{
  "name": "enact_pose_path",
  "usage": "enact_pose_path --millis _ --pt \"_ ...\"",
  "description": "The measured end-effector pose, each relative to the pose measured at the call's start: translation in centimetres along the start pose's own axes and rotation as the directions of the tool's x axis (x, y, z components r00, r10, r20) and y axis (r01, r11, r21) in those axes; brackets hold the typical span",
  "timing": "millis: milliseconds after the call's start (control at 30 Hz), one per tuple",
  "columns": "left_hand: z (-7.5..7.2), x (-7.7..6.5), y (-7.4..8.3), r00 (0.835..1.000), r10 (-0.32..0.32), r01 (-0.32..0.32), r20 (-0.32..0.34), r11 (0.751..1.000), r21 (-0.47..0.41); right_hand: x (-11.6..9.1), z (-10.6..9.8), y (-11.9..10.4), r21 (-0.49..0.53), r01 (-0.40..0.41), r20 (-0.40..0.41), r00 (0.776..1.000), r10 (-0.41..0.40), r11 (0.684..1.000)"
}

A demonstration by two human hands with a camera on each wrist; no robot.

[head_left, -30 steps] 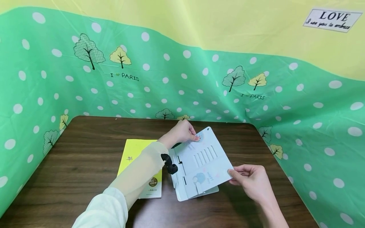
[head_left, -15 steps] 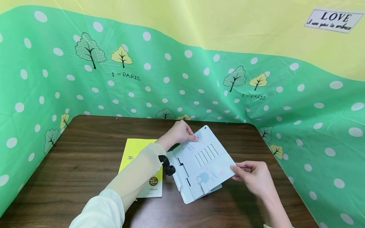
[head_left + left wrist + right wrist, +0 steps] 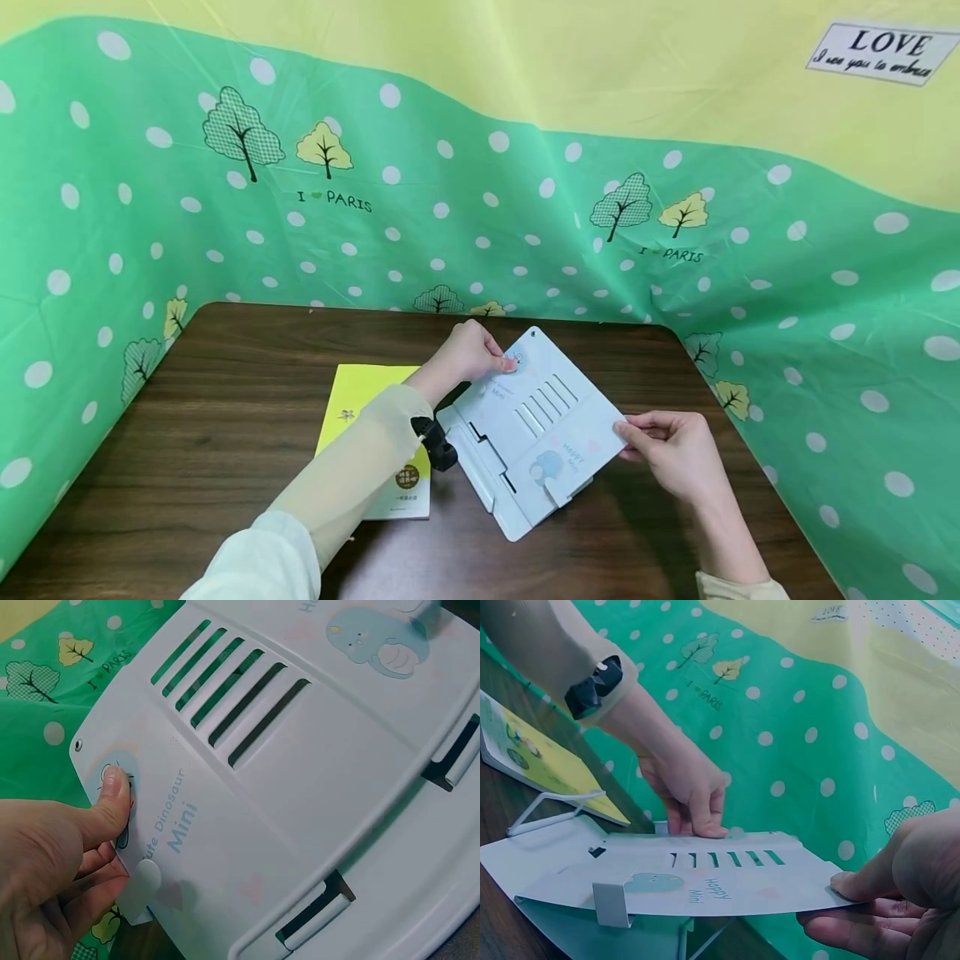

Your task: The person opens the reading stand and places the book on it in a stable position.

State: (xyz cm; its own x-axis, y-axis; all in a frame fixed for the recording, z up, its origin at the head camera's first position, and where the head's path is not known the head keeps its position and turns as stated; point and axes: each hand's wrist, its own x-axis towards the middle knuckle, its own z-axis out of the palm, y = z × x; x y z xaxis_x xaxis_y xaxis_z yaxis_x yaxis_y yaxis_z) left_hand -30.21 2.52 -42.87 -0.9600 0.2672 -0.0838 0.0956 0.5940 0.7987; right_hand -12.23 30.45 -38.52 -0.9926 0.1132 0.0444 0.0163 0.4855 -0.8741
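Note:
A white book stand [image 3: 517,433] with slots and blue dinosaur prints is held at a slant over the table, its back panel raised off the base. My left hand [image 3: 472,350] pinches the panel's far left edge, thumb on top over a dinosaur print. In the left wrist view, the fingers of that left hand [image 3: 60,870] curl under the edge. My right hand [image 3: 667,450] pinches the right corner between thumb and fingers. Below the panel, in the right wrist view, part of the base and a thin wire support [image 3: 709,941] show. A small clip [image 3: 613,904] sits on the panel's near edge.
A yellow and white book [image 3: 375,379] lies on the dark wooden table [image 3: 225,433], left of the stand and partly hidden by my left forearm. A green and yellow curtain [image 3: 480,208] with dots and trees hangs behind the table and along its sides.
The book stand has turned counterclockwise, its near end shifting right. My right hand has moved slightly up and right with its corner; the left hand has shifted a little left, still pinching the edge.

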Motion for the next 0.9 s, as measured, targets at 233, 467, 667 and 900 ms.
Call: enact_pose_path --millis 233,467,667,900 --pt "0.1 -0.7 -0.1 0.999 -0.038 0.038 -0.009 0.999 -0.021 0.6 -0.2 0.2 0.002 0.019 -0.006 1.0 -0.019 1.0" --pt "0.2 -1.2 -0.2 0.998 -0.063 0.062 -0.007 0.997 -0.046 1.0 -0.3 0.4 -0.016 -0.001 -0.023 1.0 0.001 1.0" --pt "0.1 -1.7 -0.4 0.996 -0.083 0.082 -0.015 0.995 -0.059 1.3 -0.3 0.5 -0.026 -0.023 -0.036 0.999 0.022 0.999" --pt "-0.2 -2.1 -0.2 0.996 -0.09 0.089 -0.015 0.994 -0.071 1.8 -0.3 0.6 -0.061 -0.04 -0.062 0.997 0.036 0.997"
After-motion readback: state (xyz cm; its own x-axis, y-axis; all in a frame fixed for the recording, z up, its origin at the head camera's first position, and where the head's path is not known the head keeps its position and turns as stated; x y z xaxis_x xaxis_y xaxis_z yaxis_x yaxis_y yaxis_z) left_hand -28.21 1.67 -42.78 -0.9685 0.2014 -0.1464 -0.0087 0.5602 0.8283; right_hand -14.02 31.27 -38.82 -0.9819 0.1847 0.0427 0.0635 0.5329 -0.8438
